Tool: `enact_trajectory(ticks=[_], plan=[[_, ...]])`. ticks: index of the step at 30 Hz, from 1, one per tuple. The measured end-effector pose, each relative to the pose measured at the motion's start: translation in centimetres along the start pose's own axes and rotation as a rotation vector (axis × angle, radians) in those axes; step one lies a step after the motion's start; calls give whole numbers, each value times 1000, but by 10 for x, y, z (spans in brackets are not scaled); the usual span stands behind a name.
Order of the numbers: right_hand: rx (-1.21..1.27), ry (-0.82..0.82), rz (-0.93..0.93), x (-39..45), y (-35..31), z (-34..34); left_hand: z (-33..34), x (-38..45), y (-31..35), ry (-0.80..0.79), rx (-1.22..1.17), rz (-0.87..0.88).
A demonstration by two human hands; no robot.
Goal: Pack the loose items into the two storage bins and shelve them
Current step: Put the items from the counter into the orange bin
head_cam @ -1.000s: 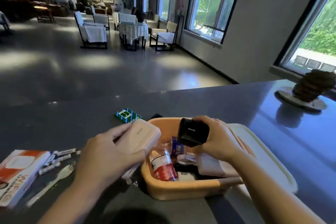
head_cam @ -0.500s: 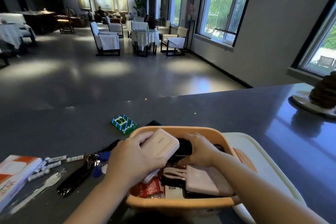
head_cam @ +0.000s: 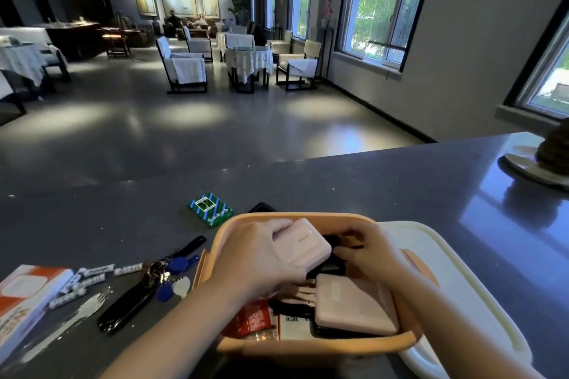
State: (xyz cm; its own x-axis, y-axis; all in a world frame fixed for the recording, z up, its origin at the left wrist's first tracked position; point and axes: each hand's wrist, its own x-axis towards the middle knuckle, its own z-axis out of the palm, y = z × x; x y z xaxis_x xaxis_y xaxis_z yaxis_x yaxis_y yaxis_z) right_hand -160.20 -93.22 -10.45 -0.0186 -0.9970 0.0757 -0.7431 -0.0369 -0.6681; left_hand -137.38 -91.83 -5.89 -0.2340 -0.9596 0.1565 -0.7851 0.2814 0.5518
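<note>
1. Head view: the left hand (head_cam: 255, 258) is gripping a pale pink rounded plastic case (head_cam: 303, 244), fingers wrapped around it, holding it over the orange plastic storage bin (head_cam: 311, 346) sitting on the dark grey table (head_cam: 400, 188).
2. The right hand (head_cam: 369, 252) is reaching inside the bin, fingers curled on a black boxy object (head_cam: 331, 268); whether they are grasping it, I cannot tell.
3. A white lid (head_cam: 455, 286) is lying under the bin's right side; a green striped card box (head_cam: 211, 208) and a key bunch with blue tags (head_cam: 172, 274) are lying to the left.

A dim hall with grey walls (head_cam: 480, 49) and a glossy floor (head_cam: 184, 132) holds white-draped chairs (head_cam: 184, 66) and a table (head_cam: 248, 61) beside tall bright windows (head_cam: 381, 6).
</note>
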Motion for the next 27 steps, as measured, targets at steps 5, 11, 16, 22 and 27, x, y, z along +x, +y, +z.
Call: enact_trajectory(ticks=[5,11,16,22,27], plan=[[102,102,65,-22,-1,-8,5,11,-3,33,113,-79],[81,54,12,-34,-21,9,5,4,-19,44,221,-212],[11,-66,-50,-25,-42,33,8,9,-20,-52,328,-215],[-83,-78,-70,-20,-45,46,25,7,-34,81,402,-80],[-154,-70,-119,-20,-44,47,26,5,-39,94,421,-48]])
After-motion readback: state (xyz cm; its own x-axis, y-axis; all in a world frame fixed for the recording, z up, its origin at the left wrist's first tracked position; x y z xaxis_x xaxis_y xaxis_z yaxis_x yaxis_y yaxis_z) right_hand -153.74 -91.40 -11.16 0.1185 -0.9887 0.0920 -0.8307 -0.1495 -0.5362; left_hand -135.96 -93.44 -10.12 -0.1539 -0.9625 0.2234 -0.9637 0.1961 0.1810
